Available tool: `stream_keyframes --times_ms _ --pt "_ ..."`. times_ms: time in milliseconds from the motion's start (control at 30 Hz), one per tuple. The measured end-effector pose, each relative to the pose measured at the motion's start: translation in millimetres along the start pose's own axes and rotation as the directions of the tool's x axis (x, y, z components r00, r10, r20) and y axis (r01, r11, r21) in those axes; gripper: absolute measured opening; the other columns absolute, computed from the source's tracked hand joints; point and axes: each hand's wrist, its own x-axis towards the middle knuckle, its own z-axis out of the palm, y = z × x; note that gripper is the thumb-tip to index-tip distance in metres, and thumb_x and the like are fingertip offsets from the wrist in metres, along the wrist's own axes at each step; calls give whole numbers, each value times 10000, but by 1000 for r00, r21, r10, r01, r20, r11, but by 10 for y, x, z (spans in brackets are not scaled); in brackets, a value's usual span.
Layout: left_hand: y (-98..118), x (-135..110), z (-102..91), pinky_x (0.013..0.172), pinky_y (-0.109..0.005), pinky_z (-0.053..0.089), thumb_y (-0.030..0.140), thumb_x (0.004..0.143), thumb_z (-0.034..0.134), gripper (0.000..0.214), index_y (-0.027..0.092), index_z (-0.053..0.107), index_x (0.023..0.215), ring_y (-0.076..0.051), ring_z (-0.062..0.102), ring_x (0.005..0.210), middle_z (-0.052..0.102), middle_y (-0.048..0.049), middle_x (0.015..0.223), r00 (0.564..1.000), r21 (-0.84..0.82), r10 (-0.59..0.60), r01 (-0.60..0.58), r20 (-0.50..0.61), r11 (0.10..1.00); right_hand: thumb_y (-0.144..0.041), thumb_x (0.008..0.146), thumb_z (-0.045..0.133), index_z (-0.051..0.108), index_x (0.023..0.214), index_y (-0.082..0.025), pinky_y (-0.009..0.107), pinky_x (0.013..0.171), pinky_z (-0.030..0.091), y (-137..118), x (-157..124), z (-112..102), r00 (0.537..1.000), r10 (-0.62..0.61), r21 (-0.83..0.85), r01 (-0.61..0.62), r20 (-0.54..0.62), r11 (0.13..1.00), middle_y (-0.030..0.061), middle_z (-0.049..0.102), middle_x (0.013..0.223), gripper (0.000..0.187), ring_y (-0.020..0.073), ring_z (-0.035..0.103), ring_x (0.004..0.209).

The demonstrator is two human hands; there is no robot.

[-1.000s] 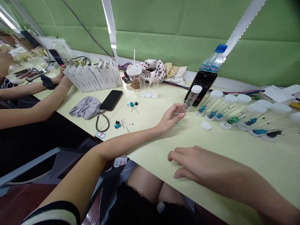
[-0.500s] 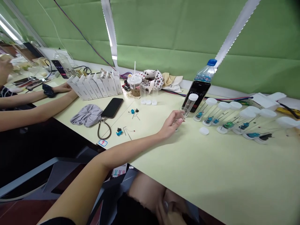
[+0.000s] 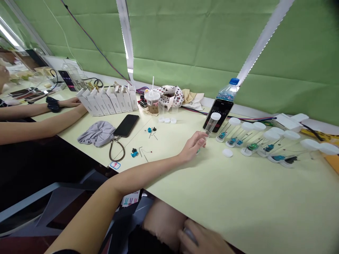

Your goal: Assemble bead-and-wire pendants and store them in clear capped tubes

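My left hand (image 3: 193, 145) reaches out over the pale green table (image 3: 238, 197) and is closed around the lower end of a clear plastic tube with a white cap (image 3: 211, 123), held tilted. To its right lies a row of several capped clear tubes (image 3: 254, 139) holding small blue and green parts. A loose white cap (image 3: 227, 152) lies just right of the hand. My right hand (image 3: 203, 241) is down below the table edge over my lap, blurred, its fingers unclear.
A phone (image 3: 218, 113) leans on a water bottle (image 3: 227, 92) behind the tube. Left of the hand lie small blue parts and pins (image 3: 137, 151), a black phone (image 3: 126, 125), a grey cloth (image 3: 96, 133), white boxes (image 3: 108, 100) and a drink cup (image 3: 152, 100). Another person's arms (image 3: 39, 123) rest at the left.
My right hand has left the tabletop and dropped below the table edge to my lap. My left hand keeps hold of the tube in about the same place. The camera has tilted up slightly.
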Motion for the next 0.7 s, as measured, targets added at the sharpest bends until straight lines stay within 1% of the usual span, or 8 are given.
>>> stream_keyframes --times_ms 67,133,167,233,300,367,500,700 --pt "0 -13 14 753 -301 418 651 852 448 516 179 503 1051 -123 486 718 488 -4 793 1000 -6 -7 7 26 1000 -199 911 445 565 1143 -226 266 588 545 300 293 -502 999 41 27 -41 6 999 78 705 1003 263 203 691 774" --pt "17 -27 27 739 -296 415 674 839 444 524 178 497 999 -118 479 702 484 0 782 999 -2 -23 23 42 1000 -234 949 419 524 1212 -243 305 753 543 678 567 -868 977 197 100 -188 -87 977 86 675 1088 282 217 664 953" --pt "30 -33 31 734 -294 415 683 835 440 527 178 493 975 -120 479 705 481 -1 781 999 4 -30 30 45 1000 -280 954 437 513 1209 -240 313 768 534 878 688 -987 935 329 175 -305 -132 936 89 666 1083 269 214 654 949" --pt "59 -42 32 726 -294 415 685 839 426 521 178 484 944 -125 478 710 476 -4 780 998 10 -34 33 44 999 -371 934 490 476 1250 -224 321 727 528 1259 891 -1114 804 567 336 -491 -181 804 92 649 1063 348 208 648 879" --pt "81 -44 26 717 -296 416 681 848 412 513 178 476 925 -128 474 700 472 -4 764 999 -1 -25 25 48 1000 -433 893 540 516 1188 -209 334 690 516 1560 1044 -1151 762 626 401 -528 -165 748 87 639 1033 372 203 633 797" --pt "89 -43 19 712 -296 416 688 839 421 518 176 469 897 -126 471 687 469 -1 747 998 -24 -17 19 55 1000 -444 856 577 594 1101 -208 358 711 496 1747 1153 -1159 817 568 270 -528 -97 805 98 606 1111 341 193 605 760" --pt "90 -45 26 696 -288 413 701 821 442 530 172 458 849 -121 471 669 478 -1 732 997 -52 -55 58 51 997 -373 871 524 586 1179 -217 348 682 491 1820 1262 -1164 887 452 171 -462 96 870 85 631 1075 351 211 617 784" --pt "113 -51 52 684 -289 410 661 874 376 514 161 488 840 -129 470 664 463 -3 698 996 -49 -28 32 86 998 -361 924 472 578 1146 -224 408 856 467 1766 1312 -1142 937 350 155 -343 -19 926 95 641 1095 282 274 575 1048"
